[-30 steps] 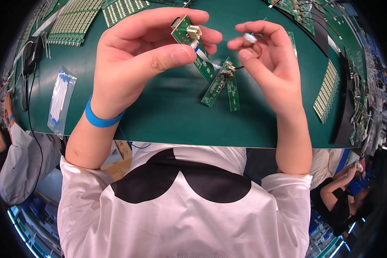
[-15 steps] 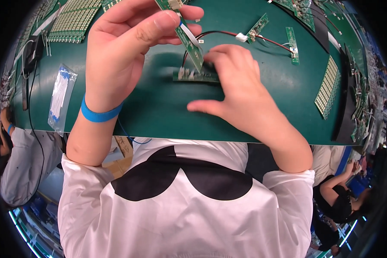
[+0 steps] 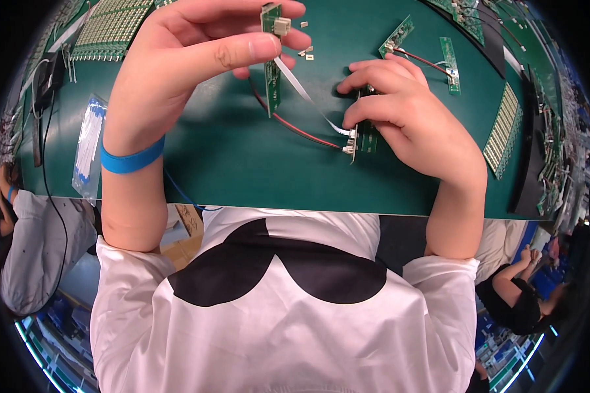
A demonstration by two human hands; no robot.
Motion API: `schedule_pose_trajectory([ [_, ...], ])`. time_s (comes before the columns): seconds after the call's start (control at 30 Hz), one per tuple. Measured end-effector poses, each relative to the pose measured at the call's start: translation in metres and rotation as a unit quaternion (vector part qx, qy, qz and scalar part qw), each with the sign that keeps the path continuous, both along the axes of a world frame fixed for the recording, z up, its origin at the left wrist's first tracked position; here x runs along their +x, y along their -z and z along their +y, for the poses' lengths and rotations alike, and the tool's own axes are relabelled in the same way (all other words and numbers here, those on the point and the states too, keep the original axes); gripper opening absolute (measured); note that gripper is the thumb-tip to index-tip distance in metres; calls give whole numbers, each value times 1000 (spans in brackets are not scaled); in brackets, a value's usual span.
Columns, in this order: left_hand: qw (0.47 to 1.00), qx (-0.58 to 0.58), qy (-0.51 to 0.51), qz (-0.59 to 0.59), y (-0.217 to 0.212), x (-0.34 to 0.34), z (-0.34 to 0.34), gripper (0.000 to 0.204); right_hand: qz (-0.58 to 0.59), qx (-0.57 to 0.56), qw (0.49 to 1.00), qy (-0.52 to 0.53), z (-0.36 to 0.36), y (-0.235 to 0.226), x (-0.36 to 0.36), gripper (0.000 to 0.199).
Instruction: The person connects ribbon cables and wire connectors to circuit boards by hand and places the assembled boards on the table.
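My left hand [image 3: 196, 59], with a blue band at the wrist, pinches a narrow green circuit board [image 3: 273, 85] between thumb and fingers. The board is held upright above the table, a white connector [image 3: 282, 26] near its top. My right hand [image 3: 400, 98] grips a second circuit board [image 3: 368, 139], partly hidden by the fingers. A flat white ribbon cable [image 3: 295, 80] and a red and black wire pair [image 3: 308, 136] run between the two boards.
On the green table [image 3: 255, 183], two wired boards [image 3: 450, 65] lie beyond my right hand. Small white connectors [image 3: 309, 57] are scattered mid-table. A plastic bag of white cables [image 3: 88, 150] lies at left, a board panel [image 3: 111, 29] behind it. Another panel [image 3: 503, 131] lies at right.
My right hand has taken hold of the second board, lifted it and moved it right. My left hand has shifted slightly left and turned its board more upright.
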State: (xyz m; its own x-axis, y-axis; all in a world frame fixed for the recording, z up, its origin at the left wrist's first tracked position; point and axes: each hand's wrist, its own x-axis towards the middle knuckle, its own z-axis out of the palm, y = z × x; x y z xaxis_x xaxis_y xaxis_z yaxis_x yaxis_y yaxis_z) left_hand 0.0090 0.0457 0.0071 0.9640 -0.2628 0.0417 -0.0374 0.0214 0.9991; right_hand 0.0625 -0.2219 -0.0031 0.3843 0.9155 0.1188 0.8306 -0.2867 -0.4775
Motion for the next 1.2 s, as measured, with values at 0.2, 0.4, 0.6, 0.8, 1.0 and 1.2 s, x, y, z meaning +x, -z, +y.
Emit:
schedule_pose_trajectory([
  [0.2,996,84,19,15,-1,5,-1,36,-63,-24,998,19,0,-2,-1,28],
  [0.4,991,127,40,20,0,7,-4,32,-95,75,989,81,4,-13,-3,25],
  [0.6,992,117,26,37,-2,7,-1,31,-112,48,992,17,34,8,-41,22],
  [0.8,994,74,52,64,5,12,9,33,-243,42,966,80,50,32,-48,21],
  [1.0,993,9,75,91,12,17,19,34,-233,43,969,63,51,37,-42,12],
  [1.2,859,-298,337,-245,63,63,14,33,-181,61,977,95,55,35,-48,22],
])
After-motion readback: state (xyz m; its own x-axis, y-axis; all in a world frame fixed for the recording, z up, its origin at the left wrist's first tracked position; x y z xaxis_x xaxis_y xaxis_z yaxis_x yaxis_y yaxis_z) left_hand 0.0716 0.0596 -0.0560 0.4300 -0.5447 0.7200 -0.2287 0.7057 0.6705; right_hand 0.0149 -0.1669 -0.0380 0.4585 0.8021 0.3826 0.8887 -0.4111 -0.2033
